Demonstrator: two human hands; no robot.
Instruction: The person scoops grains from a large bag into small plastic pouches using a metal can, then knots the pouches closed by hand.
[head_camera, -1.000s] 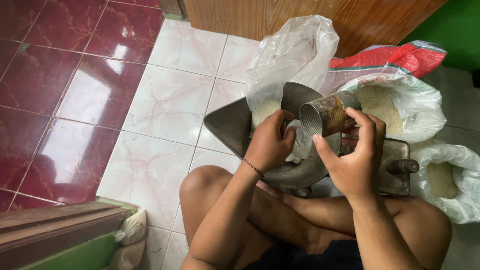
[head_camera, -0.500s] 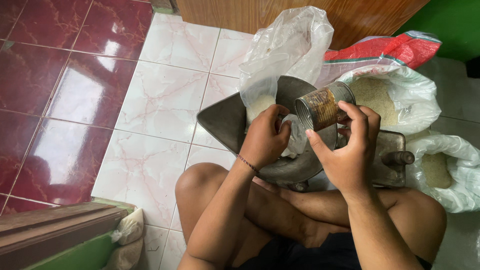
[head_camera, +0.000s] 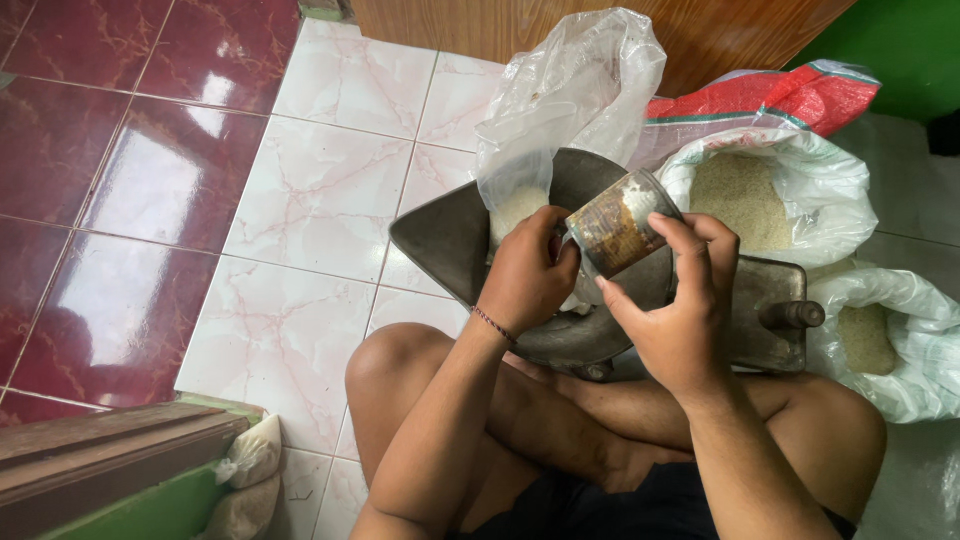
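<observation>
My right hand (head_camera: 672, 310) grips a rusty metal can (head_camera: 618, 228), tilted with its mouth toward a clear plastic bag (head_camera: 565, 95); white grain shows at the can's rim. My left hand (head_camera: 528, 275) holds the bag's edge just left of the can. The bag, with white rice in its bottom, rests in the grey metal pan (head_camera: 445, 240) of a scale in front of my crossed legs.
A large white sack of rice (head_camera: 750, 195) with a red rim stands at the right, a smaller open sack of rice (head_camera: 880, 335) beside it. Pink marble and dark red floor tiles lie to the left. A wooden and green ledge (head_camera: 120, 470) is at the lower left.
Both hands stay at the bag with the can; the can has tipped slightly further toward the bag's mouth. The view has shifted a little.
</observation>
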